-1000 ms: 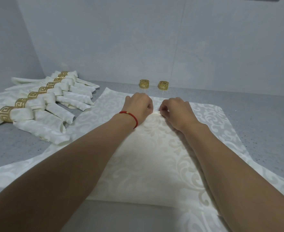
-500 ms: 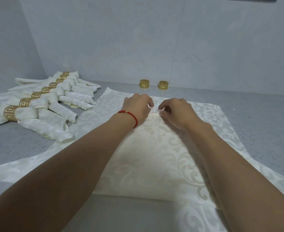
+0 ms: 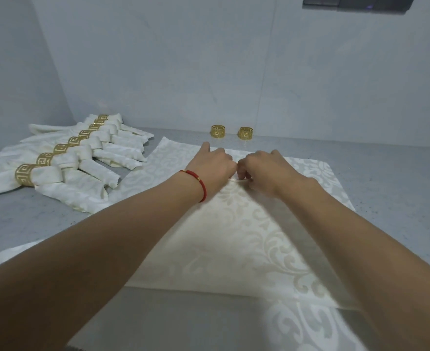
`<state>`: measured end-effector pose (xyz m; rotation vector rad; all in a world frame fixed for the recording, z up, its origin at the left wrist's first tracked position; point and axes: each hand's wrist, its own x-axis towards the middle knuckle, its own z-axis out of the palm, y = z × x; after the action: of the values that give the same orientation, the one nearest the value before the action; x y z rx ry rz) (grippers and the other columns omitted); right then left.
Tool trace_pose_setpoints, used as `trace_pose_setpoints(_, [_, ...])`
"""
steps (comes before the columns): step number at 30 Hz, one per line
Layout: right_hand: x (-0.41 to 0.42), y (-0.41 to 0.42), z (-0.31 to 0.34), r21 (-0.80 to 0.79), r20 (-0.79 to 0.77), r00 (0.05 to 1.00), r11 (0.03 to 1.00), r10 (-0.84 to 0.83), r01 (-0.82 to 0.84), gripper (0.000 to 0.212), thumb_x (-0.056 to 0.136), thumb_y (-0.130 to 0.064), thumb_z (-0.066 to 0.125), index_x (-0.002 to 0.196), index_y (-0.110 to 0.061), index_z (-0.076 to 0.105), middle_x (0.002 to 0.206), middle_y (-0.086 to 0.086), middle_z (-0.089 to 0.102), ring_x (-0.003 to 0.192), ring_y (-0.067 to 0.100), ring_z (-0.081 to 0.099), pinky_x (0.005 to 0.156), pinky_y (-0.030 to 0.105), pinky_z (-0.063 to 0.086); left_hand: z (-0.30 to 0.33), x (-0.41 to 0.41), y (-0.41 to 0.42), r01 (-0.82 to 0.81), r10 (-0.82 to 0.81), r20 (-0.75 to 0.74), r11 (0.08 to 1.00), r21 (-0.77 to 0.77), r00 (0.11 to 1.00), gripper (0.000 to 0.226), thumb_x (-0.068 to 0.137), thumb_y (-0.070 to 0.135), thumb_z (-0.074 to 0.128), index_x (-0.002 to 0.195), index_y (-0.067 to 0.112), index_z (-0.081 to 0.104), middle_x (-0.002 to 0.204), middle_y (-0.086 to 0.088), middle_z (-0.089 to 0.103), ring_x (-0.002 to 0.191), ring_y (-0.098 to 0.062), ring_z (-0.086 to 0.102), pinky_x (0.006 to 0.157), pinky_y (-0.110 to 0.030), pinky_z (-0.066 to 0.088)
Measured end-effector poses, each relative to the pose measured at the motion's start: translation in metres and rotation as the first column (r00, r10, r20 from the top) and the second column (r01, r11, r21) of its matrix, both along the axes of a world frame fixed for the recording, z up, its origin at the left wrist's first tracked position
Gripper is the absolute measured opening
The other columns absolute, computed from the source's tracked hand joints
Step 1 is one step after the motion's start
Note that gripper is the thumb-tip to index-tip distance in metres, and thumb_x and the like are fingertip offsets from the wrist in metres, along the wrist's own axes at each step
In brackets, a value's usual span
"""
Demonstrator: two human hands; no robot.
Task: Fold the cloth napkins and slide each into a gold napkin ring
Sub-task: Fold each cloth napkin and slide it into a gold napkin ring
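Note:
A cream damask napkin (image 3: 236,247) lies spread on the grey counter, its near corner folded up over its middle. My left hand (image 3: 212,164), with a red bracelet at the wrist, and my right hand (image 3: 267,171) meet at the tip of that folded corner and pinch it between their fingers. Two empty gold napkin rings (image 3: 218,132) (image 3: 245,133) stand side by side by the back wall, just beyond my hands. A row of several folded napkins in gold rings (image 3: 64,160) lies at the left.
The grey counter (image 3: 386,178) runs to a pale wall at the back and left. A second patterned cloth (image 3: 310,323) lies under the napkin near the front edge. A dark fixture (image 3: 355,2) hangs at the top right.
Both hands have stayed together at the folded corner's tip, shifting slightly; the fingers now pinch a small raised bit of cloth. The view has tilted up a little.

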<state>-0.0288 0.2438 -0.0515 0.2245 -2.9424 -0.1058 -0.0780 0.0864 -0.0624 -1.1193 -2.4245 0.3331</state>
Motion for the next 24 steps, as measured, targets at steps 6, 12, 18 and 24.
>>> trace_pose_setpoints(6, [0.009, 0.009, -0.029, -0.431, -0.137, 0.985, 0.902, -0.104, 0.036, 0.018, 0.095, -0.010, 0.059, 0.101, -0.016, 0.076, 0.098, 0.002, 0.074, 0.095, 0.024, 0.065, 0.084, 0.040, 0.054, -0.017, 0.000, -0.007, -0.174, -0.009, 0.375, 0.875, 0.451, 0.927, 0.029, 0.089, 0.004, 0.049, 0.091, 0.022, 0.072, 0.090, -0.002, 0.066, 0.086, -0.025, 0.061, 0.078, -0.034, 0.048])
trace_pose_setpoints(12, [0.011, 0.012, -0.033, -0.368, -0.179, 0.979, 0.930, -0.096, 0.024, 0.013, 0.096, -0.015, 0.064, 0.094, -0.017, 0.077, 0.093, -0.003, 0.073, 0.095, 0.021, 0.061, 0.083, 0.040, 0.050, -0.028, 0.004, -0.005, -0.205, -0.012, 0.376, 0.822, 0.531, 0.927, 0.028, 0.090, 0.003, 0.054, 0.070, 0.020, 0.061, 0.076, 0.000, 0.047, 0.073, -0.019, 0.044, 0.069, -0.037, 0.041])
trace_pose_setpoints(18, [0.017, 0.002, -0.018, -0.054, -0.150, 0.989, 0.998, 0.018, -0.026, 0.024, 0.085, -0.004, 0.059, 0.087, -0.027, 0.054, 0.094, -0.006, 0.060, 0.095, 0.023, 0.054, 0.073, 0.033, 0.030, -0.016, 0.017, -0.010, -0.132, 0.083, 0.153, 0.930, 0.343, 0.985, 0.033, 0.085, -0.001, 0.056, 0.082, 0.032, 0.053, 0.087, 0.011, 0.059, 0.095, -0.018, 0.048, 0.084, -0.037, 0.031])
trace_pose_setpoints(24, [0.028, 0.007, -0.013, -0.236, -0.053, 0.999, 0.972, -0.014, 0.001, 0.023, 0.092, -0.009, 0.057, 0.101, -0.023, 0.073, 0.093, -0.008, 0.065, 0.093, 0.020, 0.062, 0.081, 0.038, 0.052, -0.011, 0.016, -0.020, -0.132, -0.053, 0.404, 0.900, 0.415, 0.913, 0.037, 0.079, -0.007, 0.050, 0.069, 0.028, 0.059, 0.079, 0.003, 0.057, 0.076, -0.027, 0.056, 0.072, -0.036, 0.050])
